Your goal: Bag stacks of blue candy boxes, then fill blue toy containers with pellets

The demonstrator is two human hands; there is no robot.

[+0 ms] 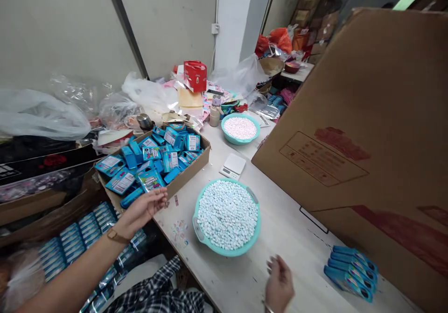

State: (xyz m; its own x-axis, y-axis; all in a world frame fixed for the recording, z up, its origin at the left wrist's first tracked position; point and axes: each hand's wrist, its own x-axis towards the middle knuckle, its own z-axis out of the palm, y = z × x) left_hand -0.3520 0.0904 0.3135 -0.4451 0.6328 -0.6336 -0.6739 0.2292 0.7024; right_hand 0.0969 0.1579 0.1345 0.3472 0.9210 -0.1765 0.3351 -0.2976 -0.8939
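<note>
My left hand is held out at the near corner of a cardboard box heaped with small blue printed packets. Its fingers are stretched and hold nothing that I can see. Lower right, my right hand hovers above the table with loosely bent fingers and nothing visible in them. Between the hands stands a turquoise basin full of small pale blue pellets. A white digital scale sits just behind it. Several blue packets lie in an overlapping row at the right.
A large brown carton walls off the right side of the table. Farther back are a second basin with pinkish pellets, a bottle and a red box. Stacked blue packets fill a space below left.
</note>
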